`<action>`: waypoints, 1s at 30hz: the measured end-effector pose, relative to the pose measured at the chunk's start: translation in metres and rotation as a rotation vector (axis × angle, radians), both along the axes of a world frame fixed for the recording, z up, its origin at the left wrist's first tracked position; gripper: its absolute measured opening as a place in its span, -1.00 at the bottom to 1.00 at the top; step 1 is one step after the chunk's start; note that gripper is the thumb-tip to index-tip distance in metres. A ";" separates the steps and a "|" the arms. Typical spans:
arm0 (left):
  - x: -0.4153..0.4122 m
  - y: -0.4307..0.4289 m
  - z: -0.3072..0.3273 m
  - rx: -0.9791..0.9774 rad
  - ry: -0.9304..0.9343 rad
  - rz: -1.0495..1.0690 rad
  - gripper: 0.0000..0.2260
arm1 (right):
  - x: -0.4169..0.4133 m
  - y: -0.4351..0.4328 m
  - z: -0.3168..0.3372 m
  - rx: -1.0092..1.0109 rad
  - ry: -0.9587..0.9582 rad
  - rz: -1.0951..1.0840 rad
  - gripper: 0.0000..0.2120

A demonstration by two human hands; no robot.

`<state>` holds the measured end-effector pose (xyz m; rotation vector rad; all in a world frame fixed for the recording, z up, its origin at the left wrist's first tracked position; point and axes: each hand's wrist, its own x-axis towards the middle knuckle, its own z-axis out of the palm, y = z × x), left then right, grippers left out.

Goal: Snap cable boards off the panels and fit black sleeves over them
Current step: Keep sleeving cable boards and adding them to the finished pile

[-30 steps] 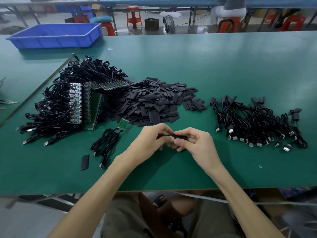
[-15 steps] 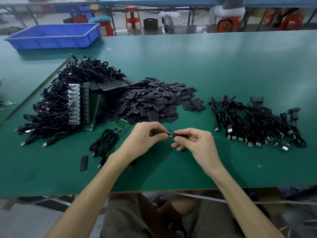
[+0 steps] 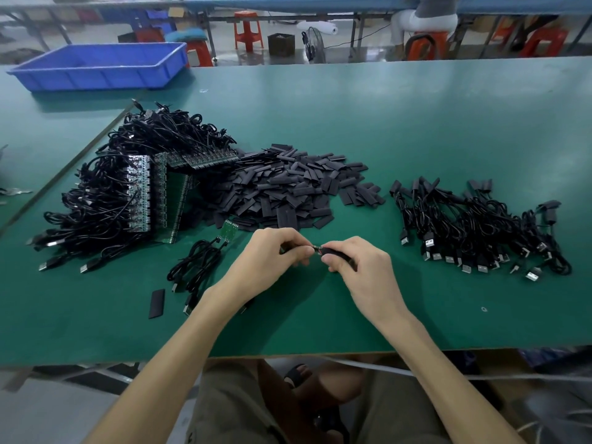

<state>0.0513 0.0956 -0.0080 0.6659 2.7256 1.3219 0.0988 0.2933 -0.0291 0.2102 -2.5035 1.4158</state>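
Left hand (image 3: 266, 261): fingers curled, thumb and forefinger pinched the cable board (image 3: 316, 249); only a sliver of the board showed past the fingertips.
Right hand (image 3: 362, 274): thumb and forefinger gripped a black sleeve (image 3: 334, 252), the other fingers were curled under it.
Board vs sleeve: the board end sat right at the sleeve's open mouth, in the gap between the two hands. How far in it was could not be told.
Height: both hands were held just above the green table (image 3: 400, 129), near its front edge, centre of view.
Spare board piece (image 3: 229, 230): small green strip lying flat just beyond the left hand, with its black cable bundle (image 3: 195, 267) trailing toward the front edge.
Loose sleeve (image 3: 157, 303): single one, flat on the table, left of that bundle and apart from it.
Sleeve pile (image 3: 288, 190): big heap of flat black sleeves directly behind the hands.
Panels (image 3: 141, 193): several green panels stacked and leaning at the left end of the sleeve pile, touching it, buried in a tangle of attached cables (image 3: 96, 206) with USB plugs sticking out at the front.
Sleeved cables (image 3: 474, 232): separate heap to the right of the hands, well apart from the sleeve pile, sleeved ends at the back and USB plugs at the front.
Blue bin (image 3: 99, 65): at the far left corner of the table.
Background: red stools (image 3: 248, 32) and a floor fan (image 3: 315, 43) beyond the table; a seated person partly in view at the top right.
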 end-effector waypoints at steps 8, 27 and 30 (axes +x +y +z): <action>0.003 0.001 -0.003 0.003 -0.005 0.006 -0.87 | 0.001 -0.002 0.002 0.094 0.077 -0.011 -0.87; 0.007 0.001 -0.013 0.082 -0.021 -0.035 -0.94 | 0.003 0.000 -0.002 0.032 -0.008 0.028 -0.89; 0.007 0.002 -0.014 0.091 -0.029 -0.043 -0.95 | 0.004 0.000 -0.002 0.022 -0.022 0.026 -0.89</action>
